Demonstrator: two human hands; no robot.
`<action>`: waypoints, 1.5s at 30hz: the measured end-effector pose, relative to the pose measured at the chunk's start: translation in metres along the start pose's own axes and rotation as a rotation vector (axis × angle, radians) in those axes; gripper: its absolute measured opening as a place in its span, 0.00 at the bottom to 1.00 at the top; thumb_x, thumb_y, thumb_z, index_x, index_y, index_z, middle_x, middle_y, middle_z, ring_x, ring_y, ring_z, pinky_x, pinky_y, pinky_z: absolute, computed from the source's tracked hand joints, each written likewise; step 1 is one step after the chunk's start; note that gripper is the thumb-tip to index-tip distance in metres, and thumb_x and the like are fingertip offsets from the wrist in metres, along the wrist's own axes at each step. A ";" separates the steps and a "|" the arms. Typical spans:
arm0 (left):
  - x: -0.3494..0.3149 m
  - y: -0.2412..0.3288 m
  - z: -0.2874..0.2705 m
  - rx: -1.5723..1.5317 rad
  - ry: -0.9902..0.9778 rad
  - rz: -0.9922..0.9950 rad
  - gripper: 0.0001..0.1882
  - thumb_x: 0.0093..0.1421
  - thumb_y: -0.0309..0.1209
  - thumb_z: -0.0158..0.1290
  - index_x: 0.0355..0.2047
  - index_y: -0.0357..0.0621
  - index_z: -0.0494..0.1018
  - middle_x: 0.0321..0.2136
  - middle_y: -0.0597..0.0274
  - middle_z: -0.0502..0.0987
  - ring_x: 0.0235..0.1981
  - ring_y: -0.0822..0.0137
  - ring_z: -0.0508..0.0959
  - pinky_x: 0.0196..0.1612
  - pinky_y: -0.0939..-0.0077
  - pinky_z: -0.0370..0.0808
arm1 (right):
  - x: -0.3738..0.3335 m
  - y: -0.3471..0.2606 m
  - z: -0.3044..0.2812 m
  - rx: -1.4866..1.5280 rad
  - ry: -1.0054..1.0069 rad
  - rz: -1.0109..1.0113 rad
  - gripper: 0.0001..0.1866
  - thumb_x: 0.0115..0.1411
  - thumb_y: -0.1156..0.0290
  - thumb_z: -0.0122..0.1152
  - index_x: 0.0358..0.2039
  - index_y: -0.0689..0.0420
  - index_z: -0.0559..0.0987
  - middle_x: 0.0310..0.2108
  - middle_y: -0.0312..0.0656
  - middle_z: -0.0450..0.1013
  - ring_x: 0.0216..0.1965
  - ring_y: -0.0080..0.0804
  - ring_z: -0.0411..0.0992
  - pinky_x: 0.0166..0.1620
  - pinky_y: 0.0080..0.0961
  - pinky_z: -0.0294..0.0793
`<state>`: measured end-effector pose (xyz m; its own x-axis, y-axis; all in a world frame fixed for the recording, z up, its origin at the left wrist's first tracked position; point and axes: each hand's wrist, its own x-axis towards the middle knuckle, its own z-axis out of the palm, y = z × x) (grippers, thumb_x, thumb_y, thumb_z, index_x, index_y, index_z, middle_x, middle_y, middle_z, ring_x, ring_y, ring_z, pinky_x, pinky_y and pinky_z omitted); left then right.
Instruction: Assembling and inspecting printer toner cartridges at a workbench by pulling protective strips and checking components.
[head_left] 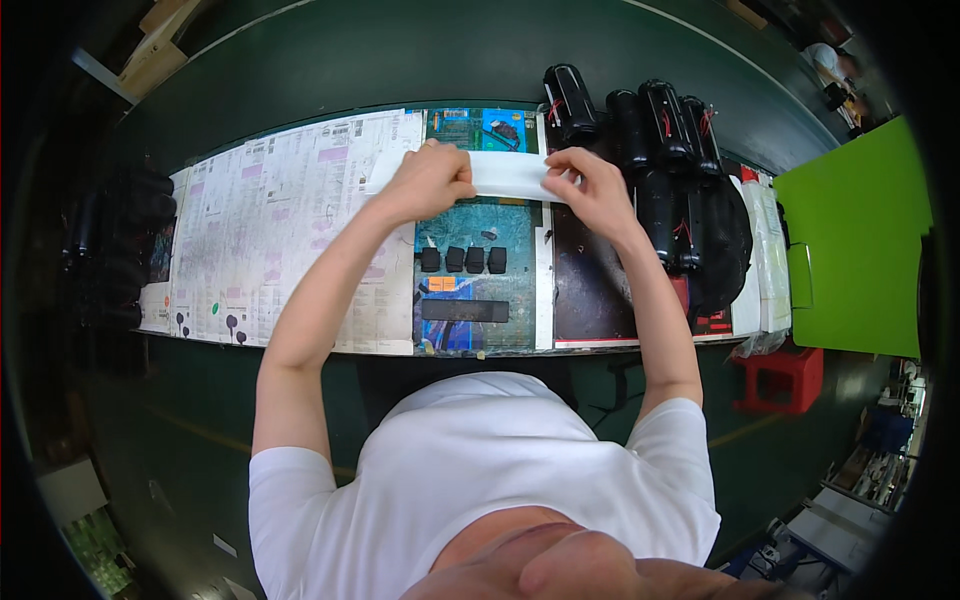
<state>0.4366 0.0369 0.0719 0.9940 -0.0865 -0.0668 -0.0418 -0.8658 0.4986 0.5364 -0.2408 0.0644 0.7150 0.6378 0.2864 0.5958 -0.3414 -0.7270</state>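
Observation:
A long white strip [512, 173] of smooth sheet material lies crosswise over the middle of the workbench. My left hand [432, 182] is closed on its left part, with the thumb pressed toward the curled fingers. At the strip's right end, my right hand [594, 188] pinches the edge between thumb and fingertips. Nearer me, a row of several small black blocks [455, 260] sits on the blue printed mat [465, 225]. Below that row lies a flat black bar [465, 310].
Several glossy black cylinders [660, 125] with red wires stand at the right, beside my right hand. White printed sheets [270, 220] cover the bench's left side. More dark cylinders [105, 240] are at the far left. A green panel [850, 240] and red stool [785, 380] are at the right.

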 end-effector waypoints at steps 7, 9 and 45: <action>-0.007 -0.002 -0.051 -0.269 -0.032 0.041 0.10 0.63 0.32 0.65 0.36 0.37 0.80 0.34 0.53 0.84 0.36 0.58 0.82 0.42 0.64 0.77 | -0.028 -0.007 -0.004 0.014 0.130 -0.175 0.18 0.57 0.80 0.73 0.49 0.61 0.81 0.37 0.43 0.83 0.38 0.33 0.83 0.42 0.27 0.81; -0.003 0.008 -0.049 -0.069 0.218 0.072 0.14 0.62 0.35 0.67 0.43 0.39 0.79 0.42 0.51 0.84 0.46 0.53 0.83 0.50 0.59 0.77 | -0.024 -0.008 0.002 0.081 0.127 -0.139 0.18 0.58 0.80 0.72 0.49 0.62 0.80 0.37 0.45 0.84 0.37 0.34 0.84 0.41 0.27 0.82; 0.118 0.065 0.091 -0.087 0.221 0.221 0.11 0.58 0.37 0.59 0.32 0.46 0.86 0.31 0.47 0.86 0.40 0.43 0.86 0.46 0.47 0.82 | -0.044 -0.026 -0.010 -0.276 0.725 -0.432 0.05 0.59 0.86 0.63 0.35 0.64 0.79 0.49 0.52 0.78 0.47 0.48 0.80 0.52 0.40 0.81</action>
<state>0.5419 -0.0743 0.0182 0.9600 -0.1501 0.2362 -0.2598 -0.7918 0.5528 0.4930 -0.2670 0.0770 0.4072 0.1871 0.8940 0.8672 -0.3863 -0.3142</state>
